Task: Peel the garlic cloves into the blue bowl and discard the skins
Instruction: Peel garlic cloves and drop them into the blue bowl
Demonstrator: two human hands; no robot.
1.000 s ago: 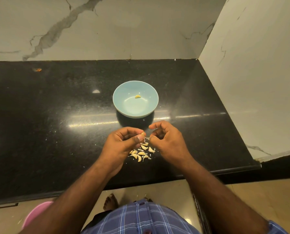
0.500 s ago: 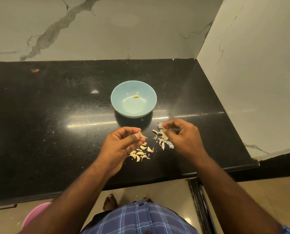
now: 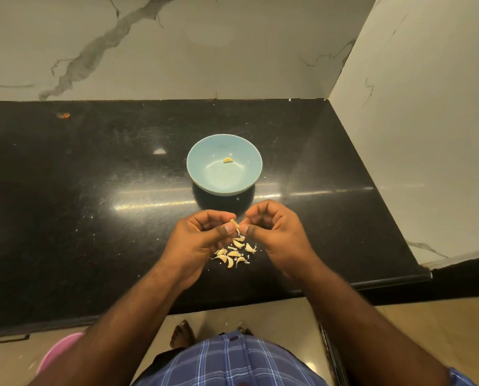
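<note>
Garlic clove (image 3: 235,223), right hand (image 3: 274,232) back pinching

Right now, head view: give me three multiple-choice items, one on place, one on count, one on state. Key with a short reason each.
1. Where does the heap of unpeeled garlic cloves lie?
A. inside the bowl
B. on the black stone counter, nearer the person than the bowl
C. on the floor

2. How many peeled cloves lie in the round pale blue bowl?
A. none
B. one
C. five

3. What is the left hand doing?
A. pinching a garlic clove
B. lying flat on the counter
C. lifting the bowl

Key: 1 B, the heap sits below the hands on the counter. 2 B, a single yellow clove shows inside. 3 A, thumb and fingers pinch the clove, with the right hand meeting it.
</note>
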